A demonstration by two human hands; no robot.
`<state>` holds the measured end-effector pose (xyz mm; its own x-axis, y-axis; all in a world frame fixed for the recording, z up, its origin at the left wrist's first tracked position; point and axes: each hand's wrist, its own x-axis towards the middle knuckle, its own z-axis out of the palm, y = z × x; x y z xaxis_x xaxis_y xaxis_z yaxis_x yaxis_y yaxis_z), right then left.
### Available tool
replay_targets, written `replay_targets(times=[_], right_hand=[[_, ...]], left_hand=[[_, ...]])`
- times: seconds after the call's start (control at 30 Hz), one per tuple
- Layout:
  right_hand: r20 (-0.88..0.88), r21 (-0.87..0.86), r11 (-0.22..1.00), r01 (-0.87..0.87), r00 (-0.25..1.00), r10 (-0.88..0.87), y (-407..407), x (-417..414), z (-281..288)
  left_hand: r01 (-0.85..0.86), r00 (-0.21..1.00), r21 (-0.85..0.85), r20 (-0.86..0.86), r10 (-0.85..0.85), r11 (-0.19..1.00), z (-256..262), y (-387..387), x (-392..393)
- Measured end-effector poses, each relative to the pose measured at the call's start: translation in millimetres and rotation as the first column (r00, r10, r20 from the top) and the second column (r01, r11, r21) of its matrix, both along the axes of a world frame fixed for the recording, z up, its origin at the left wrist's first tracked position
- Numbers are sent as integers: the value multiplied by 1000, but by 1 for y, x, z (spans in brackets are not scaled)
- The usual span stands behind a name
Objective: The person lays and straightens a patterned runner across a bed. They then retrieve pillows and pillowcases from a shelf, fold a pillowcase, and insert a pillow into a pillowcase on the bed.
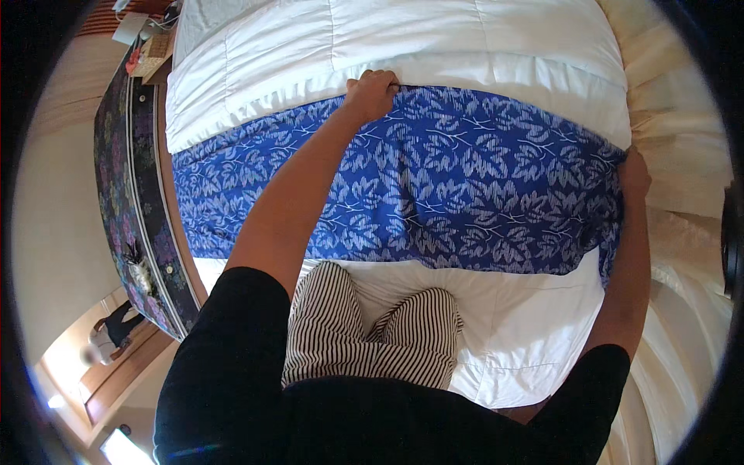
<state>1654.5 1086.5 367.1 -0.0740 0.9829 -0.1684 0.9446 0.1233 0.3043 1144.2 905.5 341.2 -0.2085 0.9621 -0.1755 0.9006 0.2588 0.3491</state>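
A blue cloth with a white leaf pattern (pixel 442 186) lies spread across a bed, over a white quilted comforter (pixel 279 35). My left hand (pixel 372 94) grips the cloth's far edge near its middle. At the right end, my right hand (pixel 635 174) holds the cloth's far corner by the side of the bed. The right end hangs in folds below that hand, and the near edge runs just beyond my knees. I kneel on the white bedding in striped trousers (pixel 372 343).
Pale curtains (pixel 668 116) hang along the bed's right side. Left of the bed is a dark floral-patterned panel with drawers (pixel 145 192). A wicker basket (pixel 152 53) stands at the far left. Another person (pixel 110 337) is in the lower-left background, near a lit screen (pixel 125 446).
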Motion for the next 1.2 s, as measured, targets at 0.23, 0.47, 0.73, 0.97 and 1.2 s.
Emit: replay_targets(times=[0.23, 0.47, 0.73, 0.97, 1.2], right_hand=[[-190, 16, 985, 170, 968, -164, 38, 11, 11], [-101, 124, 963, 238, 969, -227, 60, 25, -10], [-56, 166, 944, 284, 959, -279, 77, 17, -22], [110, 88, 963, 255, 958, -264, 80, 5, -22], [36, 421, 891, 167, 979, -200, 65, 38, -62]], left_hand=[[99, 995, 41, -21, -98, 994, -18, 13, -18], [62, 992, -30, 113, -58, 998, -43, 26, -30], [20, 975, -144, 220, 12, 989, -71, 30, -44], [-61, 984, -230, 150, 98, 971, -66, 29, -31], [-165, 977, 42, 146, 158, 985, -67, 9, -12]])
